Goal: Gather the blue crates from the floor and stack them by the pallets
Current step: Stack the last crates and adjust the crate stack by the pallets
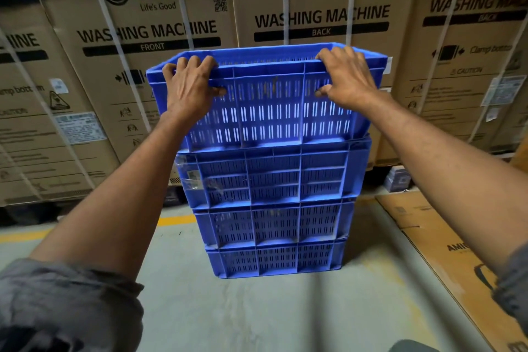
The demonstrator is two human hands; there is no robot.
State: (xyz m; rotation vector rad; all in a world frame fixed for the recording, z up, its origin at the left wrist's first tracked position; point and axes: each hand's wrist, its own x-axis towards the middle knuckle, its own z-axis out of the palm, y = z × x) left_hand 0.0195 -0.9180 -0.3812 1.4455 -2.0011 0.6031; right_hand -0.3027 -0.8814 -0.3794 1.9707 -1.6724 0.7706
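A stack of blue slotted plastic crates (273, 226) stands on the concrete floor in front of me. The top blue crate (268, 114) rests on the three below it, sitting slightly askew to the left. My left hand (190, 86) grips its near rim at the left corner, fingers over the edge and thumb pressed on the wall. At the right end of the same rim my right hand (347, 77) holds on in the same way. Both forearms reach forward from grey rolled sleeves.
Large strapped cardboard washing-machine boxes (148, 46) form a wall right behind the stack. A flattened cardboard sheet (445, 246) lies on the floor at the right. A yellow floor line (177, 220) runs left of the stack. Bare concrete (257, 311) lies near me.
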